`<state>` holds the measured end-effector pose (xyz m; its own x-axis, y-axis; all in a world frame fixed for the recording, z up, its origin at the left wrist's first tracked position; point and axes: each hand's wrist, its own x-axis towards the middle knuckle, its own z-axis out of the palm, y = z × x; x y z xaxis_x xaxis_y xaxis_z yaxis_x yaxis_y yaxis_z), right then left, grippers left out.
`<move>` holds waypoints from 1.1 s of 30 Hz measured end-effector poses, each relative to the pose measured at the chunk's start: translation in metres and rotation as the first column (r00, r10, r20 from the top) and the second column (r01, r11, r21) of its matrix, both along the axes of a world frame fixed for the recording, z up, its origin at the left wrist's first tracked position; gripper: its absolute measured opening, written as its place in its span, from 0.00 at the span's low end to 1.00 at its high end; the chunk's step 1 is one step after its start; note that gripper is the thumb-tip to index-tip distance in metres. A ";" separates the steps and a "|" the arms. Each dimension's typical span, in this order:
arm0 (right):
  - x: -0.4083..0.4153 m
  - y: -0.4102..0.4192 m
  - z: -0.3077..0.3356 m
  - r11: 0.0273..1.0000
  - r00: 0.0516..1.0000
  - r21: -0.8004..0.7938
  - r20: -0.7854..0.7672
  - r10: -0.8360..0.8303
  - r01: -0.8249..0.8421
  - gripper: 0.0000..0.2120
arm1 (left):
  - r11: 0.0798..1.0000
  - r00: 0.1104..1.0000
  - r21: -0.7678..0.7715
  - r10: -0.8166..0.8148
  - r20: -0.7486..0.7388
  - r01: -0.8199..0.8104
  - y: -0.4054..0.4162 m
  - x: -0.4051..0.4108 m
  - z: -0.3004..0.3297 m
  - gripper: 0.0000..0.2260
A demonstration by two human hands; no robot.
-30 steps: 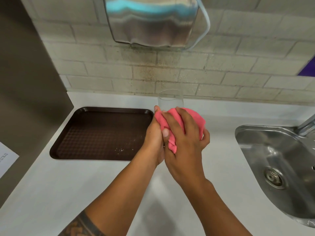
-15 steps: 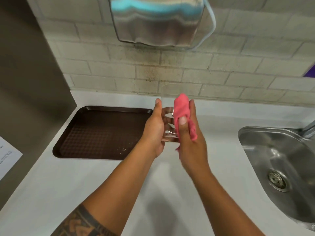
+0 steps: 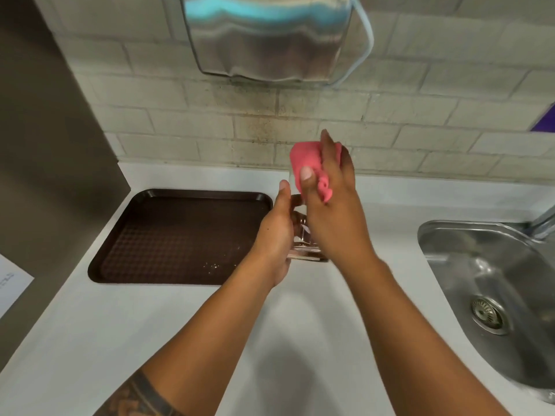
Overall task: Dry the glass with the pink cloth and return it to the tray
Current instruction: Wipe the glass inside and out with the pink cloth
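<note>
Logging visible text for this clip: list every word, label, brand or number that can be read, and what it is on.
No text can be read.
White paper sheet at the left edge: faint print, too small and blurred to read.
Steel dispenser on the wall: no label visible.
Brown tray, glass, pink cloth: no markings.

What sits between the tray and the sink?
In the head view, the left hand and right hand, holding the glass and pink cloth, come between the tray and sink, over white counter.
</note>
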<state>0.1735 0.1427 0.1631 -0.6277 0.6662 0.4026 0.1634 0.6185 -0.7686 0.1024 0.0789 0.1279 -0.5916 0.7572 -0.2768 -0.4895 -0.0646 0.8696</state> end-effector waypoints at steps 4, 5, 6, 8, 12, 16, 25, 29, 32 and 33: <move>0.006 0.011 -0.002 0.969 0.999 -0.247 -0.038 0.006 -0.015 0.30 | 0.998 0.998 -0.014 0.060 -0.031 -0.061 0.000 -0.005 0.006 0.30; 0.009 0.006 -0.009 0.956 0.999 -0.295 -0.039 -0.016 0.004 0.31 | 0.998 0.997 -0.012 0.067 -0.028 -0.067 0.000 -0.008 0.011 0.31; 0.012 -0.001 -0.018 0.944 0.999 -0.329 -0.041 -0.029 0.014 0.33 | 0.997 0.997 -0.018 0.074 -0.018 -0.074 0.000 -0.012 0.012 0.33; 0.021 -0.018 -0.035 0.928 0.999 -0.371 -0.053 -0.001 -0.019 0.38 | 0.996 0.997 -0.036 0.077 -0.017 -0.078 -0.001 -0.016 0.018 0.36; 0.033 -0.058 -0.059 0.974 0.995 -0.204 -0.030 0.098 -0.102 0.32 | 0.994 0.995 -0.066 0.092 0.023 -0.090 0.002 -0.030 0.017 0.34; 0.023 -0.062 -0.054 0.962 0.998 0.271 0.056 -0.037 0.021 0.30 | 0.999 0.997 0.005 -0.045 0.065 0.044 -0.002 -0.026 0.004 0.27; -0.016 0.005 0.002 0.999 0.998 -0.028 -0.032 -0.048 0.047 0.30 | 1.000 0.996 0.003 0.015 -0.091 -0.015 0.002 -0.018 -0.006 0.25; -0.010 0.013 0.001 0.969 0.996 -0.248 -0.080 -0.032 0.011 0.32 | 1.000 0.999 -0.027 0.008 -0.035 -0.009 0.002 -0.017 -0.006 0.29; 0.000 0.003 -0.015 0.918 0.997 -0.394 -0.045 -0.057 0.035 0.31 | 0.999 0.999 -0.016 0.033 0.032 -0.032 0.001 -0.021 0.004 0.30; 0.004 -0.002 -0.022 0.898 0.997 -0.439 -0.048 -0.054 0.028 0.32 | 0.998 0.998 -0.023 0.051 0.044 -0.050 0.000 -0.022 0.006 0.31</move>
<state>0.1771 0.1409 0.1413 -0.5807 0.8081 0.0989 0.1290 0.2113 -0.9689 0.0800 0.0793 0.1340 -0.6160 0.7200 -0.3196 -0.5241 -0.0718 0.8486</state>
